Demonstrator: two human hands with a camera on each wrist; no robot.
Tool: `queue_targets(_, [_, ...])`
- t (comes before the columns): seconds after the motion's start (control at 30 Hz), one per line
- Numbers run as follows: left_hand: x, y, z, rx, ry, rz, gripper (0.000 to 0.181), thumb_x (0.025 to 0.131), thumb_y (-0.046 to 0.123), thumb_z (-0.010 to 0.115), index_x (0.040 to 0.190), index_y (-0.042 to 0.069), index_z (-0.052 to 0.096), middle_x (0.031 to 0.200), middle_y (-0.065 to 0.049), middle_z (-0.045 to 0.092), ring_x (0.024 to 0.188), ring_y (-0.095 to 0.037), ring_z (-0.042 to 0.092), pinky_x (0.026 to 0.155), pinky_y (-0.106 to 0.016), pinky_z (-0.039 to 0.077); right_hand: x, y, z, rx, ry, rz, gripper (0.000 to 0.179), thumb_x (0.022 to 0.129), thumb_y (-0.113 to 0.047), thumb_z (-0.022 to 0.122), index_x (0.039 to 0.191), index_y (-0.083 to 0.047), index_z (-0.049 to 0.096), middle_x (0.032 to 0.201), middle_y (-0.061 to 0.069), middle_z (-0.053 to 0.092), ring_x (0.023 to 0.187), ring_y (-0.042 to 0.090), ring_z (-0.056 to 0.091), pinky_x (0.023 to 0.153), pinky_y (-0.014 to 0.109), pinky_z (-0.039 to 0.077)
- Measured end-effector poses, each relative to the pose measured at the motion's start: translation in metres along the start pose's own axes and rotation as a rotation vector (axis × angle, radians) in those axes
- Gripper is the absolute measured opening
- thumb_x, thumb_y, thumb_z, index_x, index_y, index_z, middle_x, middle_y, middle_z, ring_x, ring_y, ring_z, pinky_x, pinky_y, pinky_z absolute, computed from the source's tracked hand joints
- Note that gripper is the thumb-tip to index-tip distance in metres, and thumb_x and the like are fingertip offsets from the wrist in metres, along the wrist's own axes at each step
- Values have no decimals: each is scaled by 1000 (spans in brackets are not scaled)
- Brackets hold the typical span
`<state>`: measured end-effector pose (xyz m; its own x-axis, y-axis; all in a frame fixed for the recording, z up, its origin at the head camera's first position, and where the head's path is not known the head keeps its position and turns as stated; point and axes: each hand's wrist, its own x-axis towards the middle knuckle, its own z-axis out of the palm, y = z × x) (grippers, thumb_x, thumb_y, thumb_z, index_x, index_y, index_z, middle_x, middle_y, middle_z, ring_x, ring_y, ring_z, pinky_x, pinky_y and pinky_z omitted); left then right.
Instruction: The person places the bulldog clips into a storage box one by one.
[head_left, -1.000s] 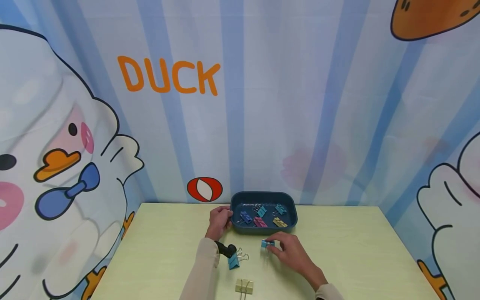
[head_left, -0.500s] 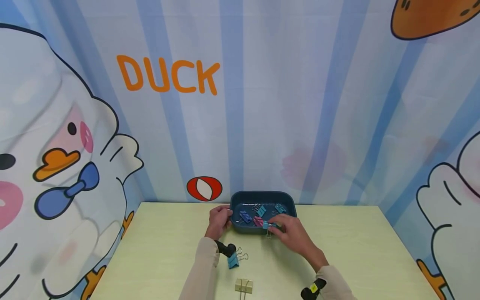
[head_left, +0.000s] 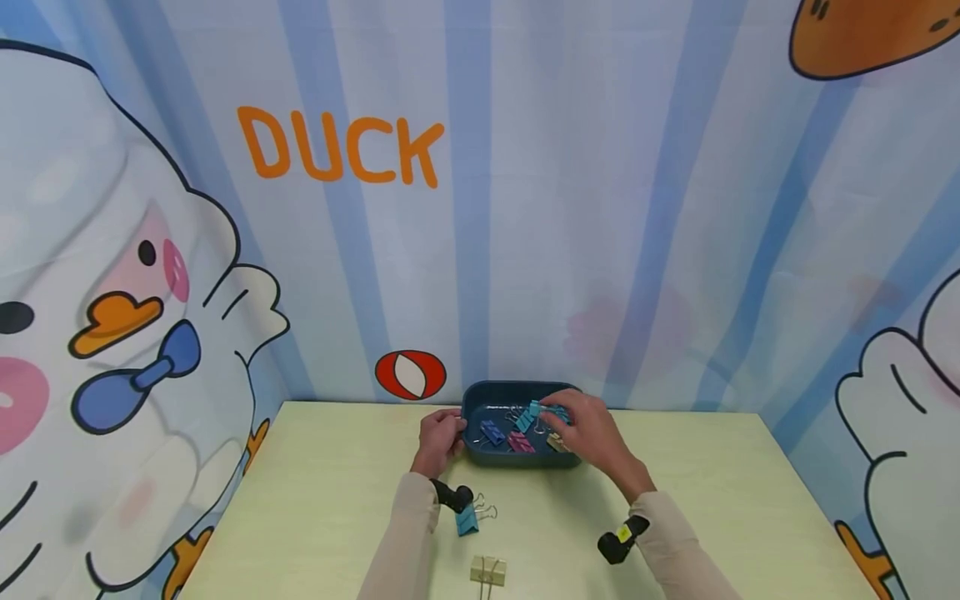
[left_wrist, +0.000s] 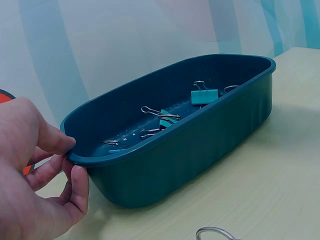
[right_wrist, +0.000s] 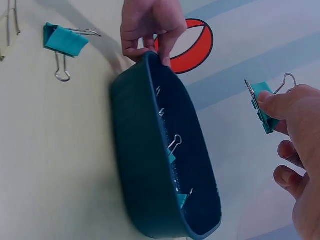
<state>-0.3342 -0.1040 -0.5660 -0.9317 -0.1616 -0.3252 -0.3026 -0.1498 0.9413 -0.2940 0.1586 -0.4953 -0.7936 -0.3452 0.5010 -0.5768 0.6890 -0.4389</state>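
A dark blue plastic bin stands at the table's back edge. My left hand pinches the rim at its left end, thumb over the edge in the left wrist view. Above the bin, my right hand holds a teal binder clip between thumb and fingers. Inside the bin lie a blue binder clip, a pink binder clip, a yellow binder clip partly covered by the right hand, and teal binder clips.
On the table in front of the bin lies another teal binder clip, close to the left wrist's camera. Nearer the front is a larger pale yellow binder clip. A printed curtain hangs right behind the table.
My right hand has lifted the teal binder clip from in front of the bin, forward over its front wall, to above the inside. The left hand stays on the rim.
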Motion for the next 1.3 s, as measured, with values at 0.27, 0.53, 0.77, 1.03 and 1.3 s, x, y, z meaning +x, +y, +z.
queue_targets(0.27, [1,1,0,-3,9,-6,34,97,2,60,130,-5,65,97,-19,66,66,-19,51,58,-27,44,19,6,0,2,27,25,20,93,-12,77,113,-6,78,111,11,75,92,27,71,83,50,56])
queue_targets(0.53, [1,1,0,5,7,-13,34,98,3,60,131,-4,65,104,-23,67,66,-18,51,59,-27,44,25,15,4,20,12,97,23,96,-18,75,117,-7,77,117,11,74,105,30,70,90,52,55])
queue_targets(0.77, [3,0,-1,0,7,-13,33,99,3,59,130,-4,65,102,-21,67,66,-18,50,60,-26,43,22,19,10,11,11,143,24,96,-20,75,117,-6,77,117,13,74,105,32,70,90,54,55])
queue_targets(1.03, [3,-2,-1,-8,-1,-26,32,99,3,59,130,-4,65,99,-19,66,69,-20,52,62,-29,45,4,26,23,26,-98,239,62,92,-38,79,143,-7,61,140,17,62,128,39,58,102,60,47])
queue_targets(1.3, [4,-2,-1,-5,-3,-19,33,99,3,59,130,-4,65,100,-20,66,67,-19,51,61,-29,44,-19,13,32,54,-153,172,58,90,-42,80,138,-13,66,133,9,65,85,22,65,81,45,54])
